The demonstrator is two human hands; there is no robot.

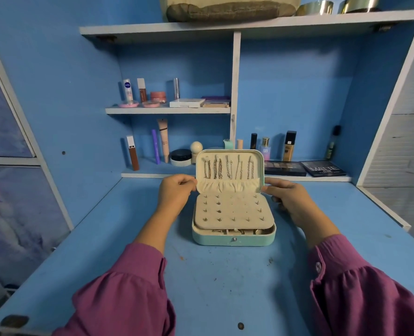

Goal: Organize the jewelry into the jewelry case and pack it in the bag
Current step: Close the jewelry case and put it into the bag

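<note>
Inspector: Hands first. Left hand (174, 190) pinches the left edge of the jewelry case lid (230, 167); right hand (286, 196) has its fingers against the lid's right edge, though how firmly it grips I cannot tell.

Clerk: Purpose of that hold?

Inspector: Judged: steadying the upright lid from both sides, likely to close it evenly.

Clerk: Location of the jewelry case (233, 235)?

Inspector: On the blue desk (225, 287), open, its snap front facing the person. Chains (229, 169) hang inside the lid above a gathered pocket; stud earrings (219, 203) sit in the padded panel below it; rings (239, 231) show under the panel's front edge.

Clerk: The bag?

Inspector: Not seen. Cosmetics (163, 139) stand on shelves behind the case.
</note>
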